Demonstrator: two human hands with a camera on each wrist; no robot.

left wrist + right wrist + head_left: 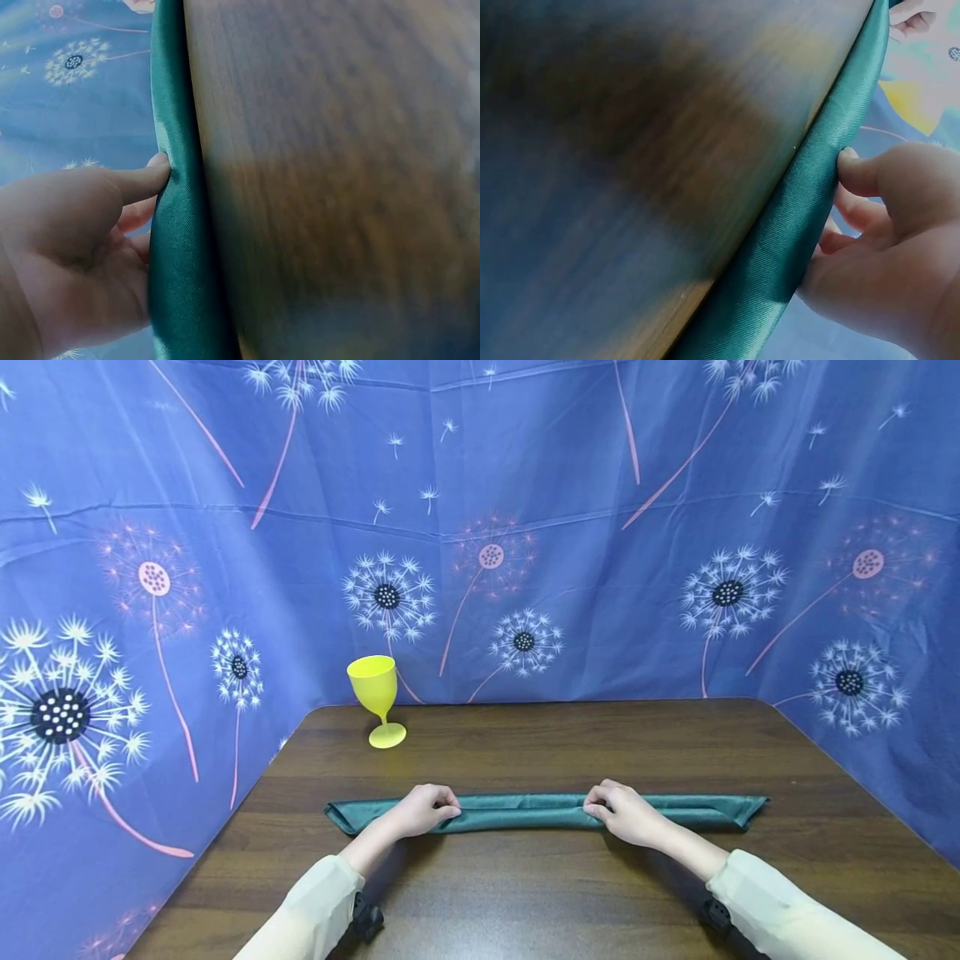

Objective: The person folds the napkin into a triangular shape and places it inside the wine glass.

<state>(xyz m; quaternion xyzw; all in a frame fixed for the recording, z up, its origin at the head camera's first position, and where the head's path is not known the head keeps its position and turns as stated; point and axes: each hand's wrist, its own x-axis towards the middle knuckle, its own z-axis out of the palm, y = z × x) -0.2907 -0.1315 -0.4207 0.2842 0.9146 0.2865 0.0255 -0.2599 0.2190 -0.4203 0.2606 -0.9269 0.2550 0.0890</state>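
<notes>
A green satiny cloth, folded or rolled into a long narrow strip, lies crosswise on the wooden table. My left hand pinches it left of its middle, thumb on the near side. To the right, my right hand pinches the same strip in a similar way. In the left wrist view, the left hand's thumb presses the cloth while the other fingers are partly hidden behind it. The right wrist view has the right hand gripping the cloth's edge, its fingertips partly hidden.
A yellow goblet stands upright at the back left of the table, beyond the cloth. A blue curtain with dandelion prints hangs behind the table and along both sides.
</notes>
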